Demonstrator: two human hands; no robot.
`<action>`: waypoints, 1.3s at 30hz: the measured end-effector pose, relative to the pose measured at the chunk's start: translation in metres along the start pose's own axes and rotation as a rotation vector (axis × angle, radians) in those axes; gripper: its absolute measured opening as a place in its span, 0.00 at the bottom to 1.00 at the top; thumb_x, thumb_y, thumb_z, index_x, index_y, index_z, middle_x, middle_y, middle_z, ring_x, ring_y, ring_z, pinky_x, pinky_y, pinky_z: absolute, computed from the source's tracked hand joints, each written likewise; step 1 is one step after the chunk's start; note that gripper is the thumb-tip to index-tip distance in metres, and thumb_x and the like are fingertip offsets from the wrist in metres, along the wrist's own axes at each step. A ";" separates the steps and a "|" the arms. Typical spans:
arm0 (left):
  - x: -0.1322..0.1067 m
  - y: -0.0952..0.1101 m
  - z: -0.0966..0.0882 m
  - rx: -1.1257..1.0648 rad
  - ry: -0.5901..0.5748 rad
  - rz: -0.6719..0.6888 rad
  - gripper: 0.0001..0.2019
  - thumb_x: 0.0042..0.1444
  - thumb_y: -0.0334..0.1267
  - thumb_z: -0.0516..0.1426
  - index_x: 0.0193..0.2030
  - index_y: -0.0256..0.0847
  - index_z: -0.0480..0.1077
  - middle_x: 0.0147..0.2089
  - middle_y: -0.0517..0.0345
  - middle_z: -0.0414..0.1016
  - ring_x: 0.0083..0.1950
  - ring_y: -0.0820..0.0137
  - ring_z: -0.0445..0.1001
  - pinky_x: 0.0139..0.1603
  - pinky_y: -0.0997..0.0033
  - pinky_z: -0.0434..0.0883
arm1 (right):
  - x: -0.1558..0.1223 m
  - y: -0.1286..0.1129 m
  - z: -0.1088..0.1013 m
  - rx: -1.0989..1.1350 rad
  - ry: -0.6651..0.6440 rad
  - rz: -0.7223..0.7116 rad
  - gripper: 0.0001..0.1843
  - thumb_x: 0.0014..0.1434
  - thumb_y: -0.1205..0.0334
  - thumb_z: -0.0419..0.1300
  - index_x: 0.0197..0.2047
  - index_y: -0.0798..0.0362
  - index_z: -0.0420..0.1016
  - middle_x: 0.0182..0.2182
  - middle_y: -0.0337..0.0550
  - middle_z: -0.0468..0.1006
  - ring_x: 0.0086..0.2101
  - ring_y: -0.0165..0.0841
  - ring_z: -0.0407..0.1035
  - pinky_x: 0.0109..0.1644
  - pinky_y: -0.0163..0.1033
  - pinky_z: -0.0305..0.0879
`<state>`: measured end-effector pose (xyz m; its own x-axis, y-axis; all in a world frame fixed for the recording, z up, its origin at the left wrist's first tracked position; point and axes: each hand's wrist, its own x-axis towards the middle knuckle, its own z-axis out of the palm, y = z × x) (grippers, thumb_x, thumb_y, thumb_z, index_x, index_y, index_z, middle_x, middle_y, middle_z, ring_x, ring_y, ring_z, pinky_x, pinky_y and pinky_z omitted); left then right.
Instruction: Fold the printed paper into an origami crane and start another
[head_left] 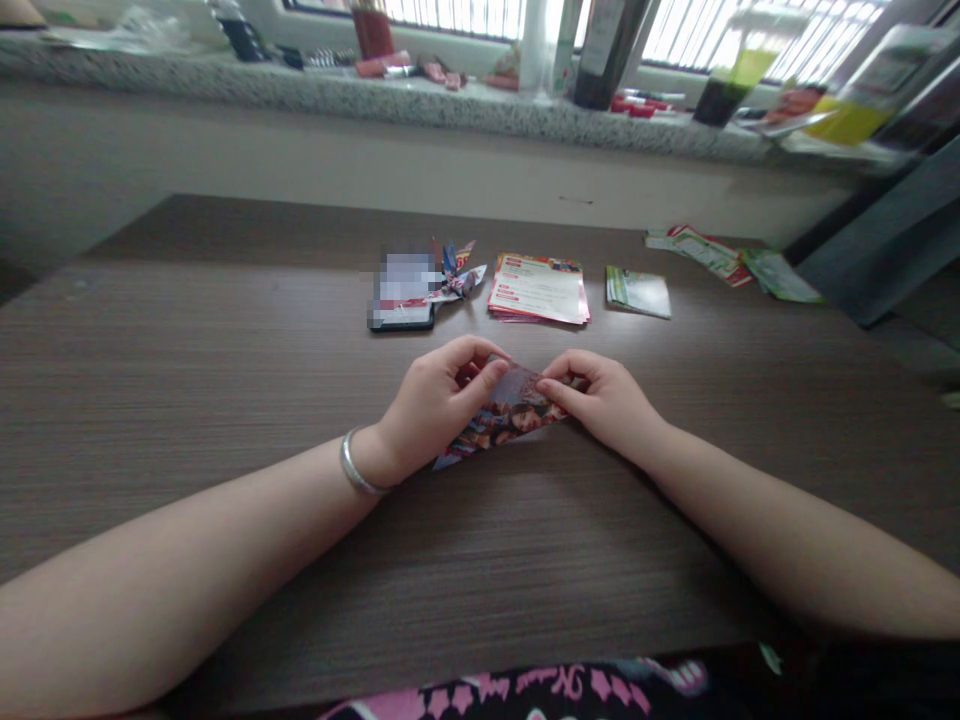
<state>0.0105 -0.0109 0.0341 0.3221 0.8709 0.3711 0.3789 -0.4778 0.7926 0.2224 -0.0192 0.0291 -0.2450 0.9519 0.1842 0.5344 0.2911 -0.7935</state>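
Observation:
A sheet of printed paper (517, 410) with a colourful picture slants just above or on the table in front of me; its outline looks folded, though I cannot make out every crease. My left hand (450, 395) pinches its upper left edge between thumb and fingers. At the upper right edge, my right hand (600, 395) grips the same paper in a pinch. Parts of the fingers are hidden behind the sheet. Beyond my hands lies a stack of square printed sheets (538, 288), with a folded paper crane (456, 278) to its left.
A phone-like dark-edged object (405, 295), partly blurred, lies beside the crane. Right of the stack is a smaller pile of cards (637, 292). Paper strips (712, 255) lie at the table's far right. Bottles and small items crowd the stone windowsill (465, 100).

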 end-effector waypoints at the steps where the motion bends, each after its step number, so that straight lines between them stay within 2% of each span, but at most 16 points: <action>1: 0.000 -0.001 0.000 -0.013 0.007 -0.006 0.10 0.61 0.43 0.55 0.39 0.38 0.73 0.32 0.60 0.75 0.31 0.74 0.70 0.32 0.76 0.67 | 0.000 0.001 0.001 0.010 -0.011 0.015 0.08 0.57 0.57 0.62 0.31 0.53 0.76 0.25 0.37 0.75 0.27 0.29 0.66 0.32 0.35 0.60; 3: 0.001 -0.003 0.000 0.001 0.000 -0.019 0.10 0.60 0.43 0.56 0.36 0.38 0.73 0.31 0.60 0.75 0.30 0.74 0.70 0.32 0.75 0.67 | 0.001 0.003 0.002 0.025 -0.046 0.053 0.09 0.57 0.56 0.62 0.32 0.53 0.77 0.24 0.37 0.75 0.26 0.29 0.66 0.31 0.35 0.59; 6: 0.005 -0.008 -0.002 0.123 -0.087 -0.042 0.10 0.60 0.42 0.56 0.33 0.39 0.73 0.31 0.60 0.76 0.31 0.73 0.70 0.34 0.73 0.66 | 0.003 0.008 0.004 -0.028 -0.097 0.078 0.08 0.57 0.58 0.62 0.31 0.53 0.77 0.23 0.37 0.75 0.25 0.29 0.65 0.30 0.35 0.58; 9: 0.010 -0.016 -0.004 0.294 -0.185 -0.068 0.11 0.58 0.43 0.56 0.30 0.39 0.74 0.32 0.58 0.76 0.35 0.69 0.71 0.36 0.70 0.65 | 0.006 0.014 0.005 -0.131 -0.122 0.019 0.06 0.56 0.60 0.62 0.32 0.52 0.79 0.25 0.38 0.76 0.27 0.29 0.67 0.32 0.36 0.59; 13: 0.014 -0.023 -0.004 0.430 -0.251 -0.063 0.12 0.57 0.44 0.56 0.30 0.40 0.74 0.31 0.56 0.76 0.34 0.67 0.70 0.35 0.69 0.63 | 0.010 0.020 0.005 -0.236 -0.117 -0.061 0.05 0.56 0.60 0.63 0.33 0.52 0.79 0.27 0.39 0.77 0.30 0.31 0.68 0.36 0.38 0.62; 16: 0.015 -0.022 -0.004 0.478 -0.261 -0.032 0.12 0.57 0.44 0.55 0.30 0.39 0.74 0.31 0.56 0.76 0.33 0.68 0.70 0.34 0.69 0.62 | 0.009 0.018 0.003 -0.281 -0.043 -0.170 0.06 0.56 0.62 0.64 0.37 0.52 0.79 0.33 0.43 0.77 0.35 0.34 0.69 0.41 0.40 0.65; 19: 0.015 -0.021 -0.004 0.505 -0.263 -0.030 0.12 0.57 0.44 0.55 0.30 0.40 0.73 0.31 0.56 0.77 0.32 0.68 0.70 0.33 0.70 0.61 | 0.006 0.012 0.002 -0.283 -0.005 -0.375 0.05 0.59 0.62 0.62 0.38 0.52 0.78 0.38 0.45 0.78 0.40 0.35 0.70 0.47 0.43 0.66; 21: 0.015 -0.021 -0.004 0.517 -0.258 -0.025 0.12 0.57 0.44 0.55 0.30 0.40 0.73 0.30 0.56 0.77 0.32 0.68 0.70 0.32 0.70 0.61 | 0.002 0.008 0.002 -0.309 -0.057 -0.517 0.06 0.61 0.60 0.60 0.38 0.51 0.78 0.39 0.45 0.79 0.41 0.36 0.70 0.49 0.44 0.66; 24: 0.015 -0.023 -0.004 0.530 -0.244 -0.016 0.12 0.58 0.43 0.55 0.30 0.39 0.73 0.30 0.56 0.77 0.31 0.68 0.70 0.32 0.70 0.61 | -0.003 0.003 0.004 -0.386 -0.169 -0.631 0.10 0.64 0.58 0.58 0.43 0.50 0.79 0.41 0.45 0.81 0.41 0.36 0.71 0.48 0.44 0.67; 33: 0.018 -0.029 -0.006 0.578 -0.237 -0.006 0.12 0.58 0.42 0.54 0.29 0.39 0.72 0.31 0.55 0.77 0.31 0.69 0.70 0.32 0.70 0.61 | -0.006 0.005 0.006 -0.591 -0.272 -0.698 0.16 0.67 0.57 0.53 0.51 0.51 0.77 0.48 0.46 0.79 0.45 0.38 0.70 0.49 0.43 0.68; 39: 0.019 -0.030 -0.007 0.568 -0.235 0.011 0.12 0.58 0.42 0.54 0.29 0.39 0.72 0.31 0.56 0.76 0.31 0.69 0.70 0.32 0.70 0.60 | -0.007 0.003 0.006 -0.645 -0.266 -0.716 0.15 0.66 0.59 0.54 0.50 0.51 0.78 0.46 0.48 0.79 0.42 0.37 0.69 0.46 0.43 0.69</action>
<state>-0.0012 0.0211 0.0205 0.4872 0.8477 0.2096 0.7565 -0.5297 0.3836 0.2209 -0.0256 0.0220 -0.8121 0.5020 0.2975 0.5072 0.8593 -0.0655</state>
